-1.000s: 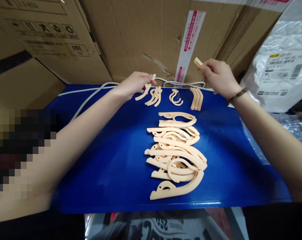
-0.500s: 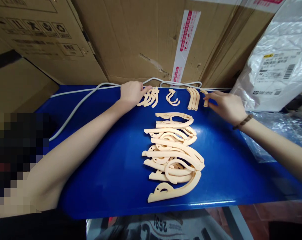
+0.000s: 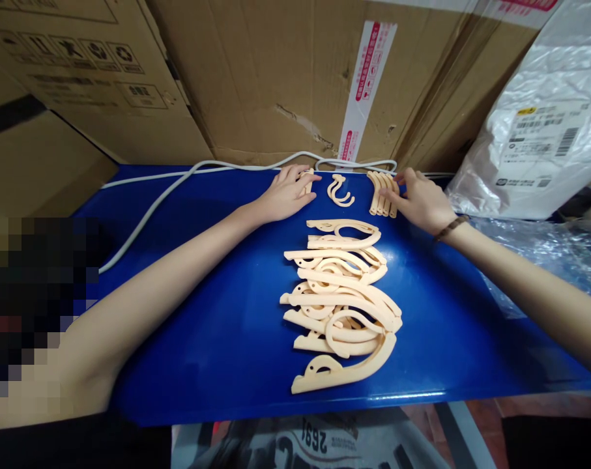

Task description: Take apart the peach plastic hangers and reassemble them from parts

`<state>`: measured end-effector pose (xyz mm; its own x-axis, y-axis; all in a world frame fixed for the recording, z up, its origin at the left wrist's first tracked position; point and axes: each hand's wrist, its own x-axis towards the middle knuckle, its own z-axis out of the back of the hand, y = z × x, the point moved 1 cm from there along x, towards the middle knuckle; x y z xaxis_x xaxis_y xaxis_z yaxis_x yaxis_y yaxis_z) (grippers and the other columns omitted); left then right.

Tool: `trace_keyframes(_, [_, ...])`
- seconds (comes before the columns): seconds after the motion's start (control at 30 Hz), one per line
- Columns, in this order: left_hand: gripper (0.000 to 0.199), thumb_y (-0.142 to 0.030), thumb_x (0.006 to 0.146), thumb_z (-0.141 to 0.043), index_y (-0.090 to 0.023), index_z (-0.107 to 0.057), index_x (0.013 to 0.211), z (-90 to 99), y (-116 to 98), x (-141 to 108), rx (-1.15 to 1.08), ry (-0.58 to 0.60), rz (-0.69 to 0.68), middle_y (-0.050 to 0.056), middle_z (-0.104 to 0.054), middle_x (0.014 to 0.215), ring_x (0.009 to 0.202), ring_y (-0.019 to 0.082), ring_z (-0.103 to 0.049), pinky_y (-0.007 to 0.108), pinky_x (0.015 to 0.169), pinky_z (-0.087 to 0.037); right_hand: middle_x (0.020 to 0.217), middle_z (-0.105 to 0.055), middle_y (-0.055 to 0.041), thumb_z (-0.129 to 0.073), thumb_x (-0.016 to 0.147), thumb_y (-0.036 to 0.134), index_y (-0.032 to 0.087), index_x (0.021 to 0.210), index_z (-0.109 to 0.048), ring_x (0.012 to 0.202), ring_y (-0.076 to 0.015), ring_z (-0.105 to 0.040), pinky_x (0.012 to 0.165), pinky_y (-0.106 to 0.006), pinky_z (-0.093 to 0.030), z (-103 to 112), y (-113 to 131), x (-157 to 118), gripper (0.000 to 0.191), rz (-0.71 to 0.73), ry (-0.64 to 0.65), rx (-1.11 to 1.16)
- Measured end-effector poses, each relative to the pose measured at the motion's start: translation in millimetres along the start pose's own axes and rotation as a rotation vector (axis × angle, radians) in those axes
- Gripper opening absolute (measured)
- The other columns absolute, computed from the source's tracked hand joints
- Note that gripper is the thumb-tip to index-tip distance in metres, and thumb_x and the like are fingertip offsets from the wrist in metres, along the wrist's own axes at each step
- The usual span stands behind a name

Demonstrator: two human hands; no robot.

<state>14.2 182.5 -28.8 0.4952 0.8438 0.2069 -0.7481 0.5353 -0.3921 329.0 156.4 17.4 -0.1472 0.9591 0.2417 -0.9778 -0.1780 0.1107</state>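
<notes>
My left hand (image 3: 288,192) is curled over a small group of cream plastic hanger pieces (image 3: 307,182) at the back of the blue table, covering most of them. My right hand (image 3: 419,200) has thumb and fingers around the right end of a row of short curved hanger bars (image 3: 380,195), pinching the outermost one. Between the two hands lie a few hanger hooks (image 3: 341,192), untouched. Nearer to me, a spread pile of folding hanger arms (image 3: 348,296) overlaps down the middle of the table.
Cardboard boxes (image 3: 256,85) stand like a wall behind the blue table (image 3: 217,312). A white cable (image 3: 156,212) runs along the back and left. On the right are a white padded parcel (image 3: 530,130) and clear plastic wrap (image 3: 524,260).
My right hand has moved left, bringing a curved bar up against the row. My left hand has shifted right and now covers the hanger pieces it was beside.
</notes>
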Motion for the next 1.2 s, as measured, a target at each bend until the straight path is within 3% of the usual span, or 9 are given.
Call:
trace_keyframes(0.13, [0.053,-0.031,0.098,-0.043,-0.019,-0.052,0.149,-3.0,-4.0,1.0,0.019,-0.018,0.062,0.017,-0.04,0.165,0.155,0.036,-0.033,0.06,0.127,-0.027,0.121,-0.068,-0.0266,-0.053,0.092,0.073,0.011,0.127,-0.06,0.108,-0.0416,-0.066,0.092,-0.054,-0.052,-10.2,6.2,11.8,0.072,-0.052,-0.009,-0.004])
trace_keyframes(0.43, [0.061,-0.027,0.095,-0.041,-0.01,-0.045,0.154,-3.7,-14.3,-4.3,0.019,-0.037,0.143,0.023,-0.037,0.166,0.156,0.038,-0.033,0.06,0.129,-0.026,0.107,-0.072,-0.0221,-0.067,0.085,0.048,0.011,0.122,-0.061,0.103,-0.0396,-0.065,0.089,-0.055,-0.053,-18.0,8.6,27.2,0.052,-0.056,0.003,0.032])
trace_keyframes(0.6, [0.06,-0.03,0.098,-0.041,-0.014,-0.041,0.156,2.5,-15.3,-6.7,0.002,-0.061,0.123,0.02,-0.032,0.17,0.16,0.035,-0.027,0.057,0.13,-0.023,0.126,-0.065,-0.0282,-0.063,0.091,0.048,0.01,0.123,-0.061,0.123,-0.044,-0.057,0.101,-0.059,-0.047,-0.9,27.2,11.3,0.049,0.0,-0.095,-0.043])
trace_keyframes(0.7, [0.059,-0.031,0.098,-0.043,-0.013,-0.042,0.154,17.4,-25.0,-11.9,-0.032,-0.062,0.009,0.019,-0.036,0.167,0.159,0.032,-0.027,0.05,0.131,-0.022,0.12,-0.069,-0.0208,-0.058,0.095,0.045,0.015,0.117,-0.067,0.119,-0.0395,-0.06,0.102,-0.054,-0.047,14.6,44.8,-6.1,0.038,0.156,-0.047,-0.029])
trace_keyframes(0.8, [0.057,-0.034,0.095,-0.051,-0.018,-0.048,0.15,37.4,-43.5,-18.9,-0.054,0.05,-0.136,0.014,-0.058,0.149,0.144,0.03,-0.047,0.046,0.123,-0.036,0.105,-0.075,-0.0133,-0.056,0.097,0.046,0.019,0.111,-0.073,0.104,-0.0335,-0.067,0.095,-0.048,-0.05,21.3,57.5,-19.9,0.034,0.361,0.115,0.064])
trace_keyframes(0.87, [0.053,-0.035,0.09,-0.061,-0.02,-0.057,0.141,47.7,-56.4,-22.3,0.001,0.209,-0.197,0.011,-0.068,0.135,0.129,0.03,-0.059,0.041,0.112,-0.045,0.107,-0.075,-0.0135,-0.056,0.098,0.047,0.019,0.113,-0.076,0.103,-0.0329,-0.067,0.093,-0.046,-0.05,20.2,61.2,-23.9,0.038,0.434,0.172,0.107])
trace_keyframes(0.97, [0.044,-0.03,0.087,-0.067,-0.021,-0.066,0.13,54.1,-69.6,-22.5,0.087,0.38,-0.197,0.008,-0.074,0.121,0.114,0.027,-0.066,0.034,0.099,-0.046,0.111,-0.073,-0.0146,-0.055,0.099,0.046,0.018,0.118,-0.078,0.105,-0.0325,-0.066,0.093,-0.045,-0.05,14.8,63.0,-23.6,0.04,0.484,0.195,0.144])
trace_keyframes(1.07, [0.028,-0.021,0.088,-0.065,-0.021,-0.072,0.116,52.9,-72.8,-17.3,0.073,0.404,-0.129,0.005,-0.077,0.109,0.106,0.025,-0.068,0.031,0.09,-0.045,0.112,-0.072,-0.0135,-0.056,0.099,0.044,0.02,0.116,-0.08,0.105,-0.0303,-0.066,0.093,-0.043,-0.049,10.7,64.7,-20.7,0.038,0.525,0.212,0.188])
trace_keyframes(1.2, [0.009,-0.018,0.088,-0.068,-0.018,-0.073,0.096,54.6,-71.4,-7.6,-0.233,0.343,-0.061,0.004,-0.076,0.098,0.091,0.02,-0.069,0.027,0.079,-0.046,0.106,-0.073,-0.0116,-0.057,0.099,0.043,0.02,0.105,-0.079,0.099,-0.0276,-0.066,0.09,-0.041,-0.048,11.7,67.4,-13.8,0.033,0.529,0.227,0.277])
